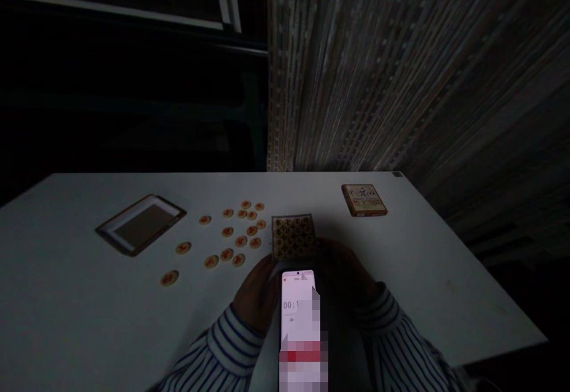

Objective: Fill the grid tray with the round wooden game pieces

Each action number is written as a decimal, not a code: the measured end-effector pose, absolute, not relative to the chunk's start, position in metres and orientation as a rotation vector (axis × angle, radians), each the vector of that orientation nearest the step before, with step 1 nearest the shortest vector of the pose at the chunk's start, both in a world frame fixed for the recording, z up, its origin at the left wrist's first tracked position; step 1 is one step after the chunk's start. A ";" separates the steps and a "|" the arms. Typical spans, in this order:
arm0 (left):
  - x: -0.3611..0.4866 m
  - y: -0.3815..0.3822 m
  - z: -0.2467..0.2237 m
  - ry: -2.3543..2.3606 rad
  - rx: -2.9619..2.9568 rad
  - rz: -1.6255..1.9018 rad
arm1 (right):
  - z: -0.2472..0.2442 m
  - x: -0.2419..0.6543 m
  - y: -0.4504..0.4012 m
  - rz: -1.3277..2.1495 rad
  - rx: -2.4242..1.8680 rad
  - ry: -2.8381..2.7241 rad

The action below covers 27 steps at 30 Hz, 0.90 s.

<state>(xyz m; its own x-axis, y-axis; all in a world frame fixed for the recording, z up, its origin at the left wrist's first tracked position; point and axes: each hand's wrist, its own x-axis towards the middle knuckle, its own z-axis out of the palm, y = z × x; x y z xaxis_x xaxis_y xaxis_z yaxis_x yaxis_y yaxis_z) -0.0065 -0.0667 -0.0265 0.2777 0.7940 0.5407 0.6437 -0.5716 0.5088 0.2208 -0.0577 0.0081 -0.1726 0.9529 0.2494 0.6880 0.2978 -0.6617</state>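
Note:
A small square tray (291, 217) filled with rows of dark-marked Chinese chess pieces (294, 237) is between my hands, near the middle of the white table. My left hand (256, 294) is closed at its near left corner. At the right side, my right hand (350, 268) grips it, its fingers mostly lost in shadow. Just left of the tray, several round red-marked chess pieces (241, 242) lie scattered on the tabletop. A lit phone (296, 318) with a timer on its screen is between my wrists; what supports it is hidden.
On the left of the white table (89, 315) lies an open shallow box (140, 225) with a pale inner wall. A printed flat box (365, 199) sits at the far right. A string curtain (338, 71) hangs behind the table's far edge. The room is dark.

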 end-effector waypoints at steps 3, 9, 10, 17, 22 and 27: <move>-0.007 -0.066 -0.019 1.276 2.417 1.130 | 0.006 0.222 -0.058 0.522 -1.479 -1.951; -0.005 -0.065 -0.016 1.265 2.443 1.116 | 0.010 0.219 -0.060 0.552 -1.490 -1.907; -0.005 -0.065 -0.016 1.264 2.445 1.123 | 0.010 0.219 -0.060 0.554 -1.496 -1.907; -0.006 -0.067 -0.016 1.248 2.405 1.103 | 0.006 0.220 -0.059 0.579 -1.523 -1.901; -0.004 -0.067 -0.012 1.215 2.387 1.086 | 0.008 0.219 -0.059 0.588 -1.508 -1.880; -0.003 -0.067 -0.014 1.261 2.357 1.124 | 0.007 0.218 -0.059 0.633 -1.524 -1.880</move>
<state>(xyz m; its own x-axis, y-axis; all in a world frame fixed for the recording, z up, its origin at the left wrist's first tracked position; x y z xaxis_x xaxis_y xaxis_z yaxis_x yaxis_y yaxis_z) -0.0029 -0.0666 -0.0136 0.3312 0.7895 0.5168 0.6042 -0.5981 0.5265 0.2182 -0.0591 0.0074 -0.1335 0.9762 0.1711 0.6737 0.2160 -0.7067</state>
